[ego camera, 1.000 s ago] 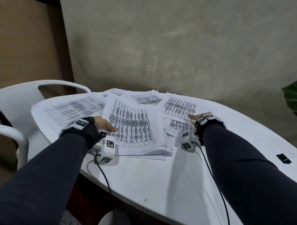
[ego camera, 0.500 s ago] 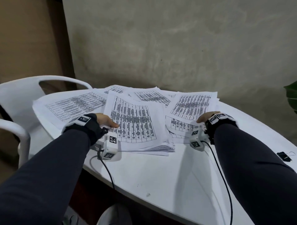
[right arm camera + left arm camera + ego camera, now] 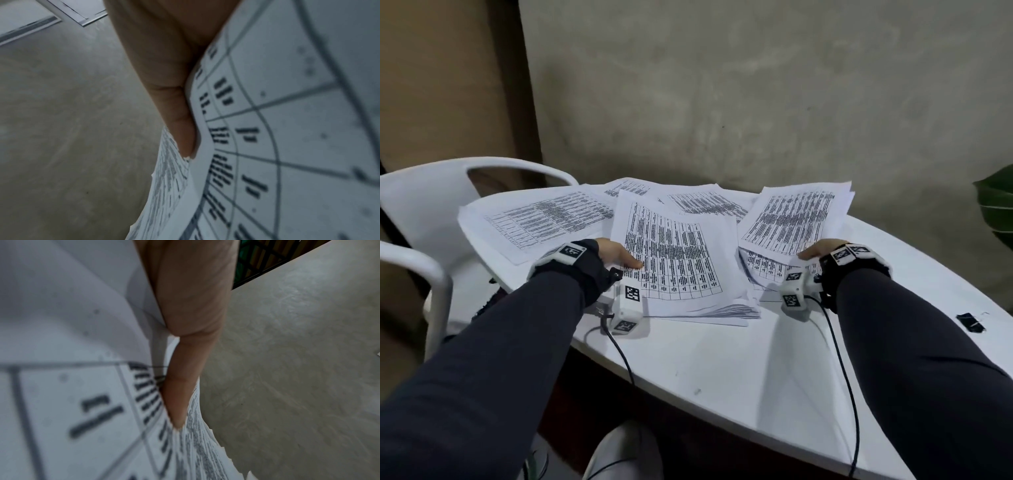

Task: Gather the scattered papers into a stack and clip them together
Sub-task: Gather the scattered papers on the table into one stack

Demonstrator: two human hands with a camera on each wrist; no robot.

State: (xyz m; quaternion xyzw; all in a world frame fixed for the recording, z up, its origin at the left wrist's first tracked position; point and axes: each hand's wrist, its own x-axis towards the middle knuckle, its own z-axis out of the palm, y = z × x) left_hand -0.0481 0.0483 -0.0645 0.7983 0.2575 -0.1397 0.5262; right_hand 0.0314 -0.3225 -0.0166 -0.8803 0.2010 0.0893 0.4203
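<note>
Table (image 3: 722,370): white, rounded; it bears every sheet.
Papers (image 3: 674,260): printed tables on white sheets, spread in overlapping piles across the far half of the table.
Centre pile: long axis runs away from the person, tilted a little left at the far end; near edges fan out unevenly, not squared.
Left sheet (image 3: 544,219): lies with its long axis crosswise, far end skewed right, partly under the centre pile.
Right bundle (image 3: 796,216): long axis points away and to the right; its near edge is raised off the pile beneath, its far end higher still.
Left hand (image 3: 616,255): thumb lies flat on top of the centre pile's left edge; the left wrist view shows the thumb (image 3: 180,394) pressed along the paper. The other fingers are hidden under the sheets, so the grasp looks like a pinch on that edge.
Right hand (image 3: 816,250): holds the near edge of the right bundle, thumb (image 3: 180,123) on top of curled sheets, fingers hidden below.
Clip (image 3: 970,322): small, black, on the table to the right, well apart from the papers.
Chair (image 3: 424,198): white plastic, at the left of the table.
Leaf (image 3: 996,202): green, at the right edge.
</note>
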